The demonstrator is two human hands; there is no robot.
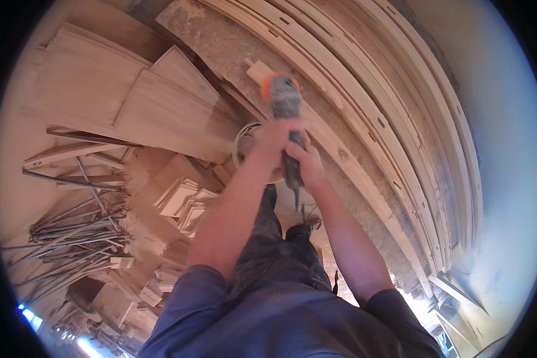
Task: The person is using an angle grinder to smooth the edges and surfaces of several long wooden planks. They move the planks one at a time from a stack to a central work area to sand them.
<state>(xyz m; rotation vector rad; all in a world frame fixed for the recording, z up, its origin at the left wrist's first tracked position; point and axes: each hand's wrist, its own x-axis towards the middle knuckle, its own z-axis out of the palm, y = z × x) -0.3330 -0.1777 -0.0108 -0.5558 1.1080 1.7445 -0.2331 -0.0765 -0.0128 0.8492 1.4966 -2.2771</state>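
Both my hands hold a dusty grey angle grinder [286, 106], which points away from me over a workbench. An orange disc [267, 87] shows at the left of its head. My left hand [282, 132] wraps round the front of the body, slightly blurred. Further back, my right hand [305, 158] grips the rear part, its thumb across the top. A power cord [298, 200] trails from the rear end toward me. Under the grinder's head lies a long wooden plank [343, 158]; whether the disc touches the wood I cannot tell.
Several long slotted wooden pieces [364, 116] lie side by side beyond the plank on the workbench [206, 33]. Large panels [95, 77] lean at the left. A round bucket [243, 143] stands below my left forearm. Metal rods [71, 241] and stacked offcuts [188, 203] sit on the floor.
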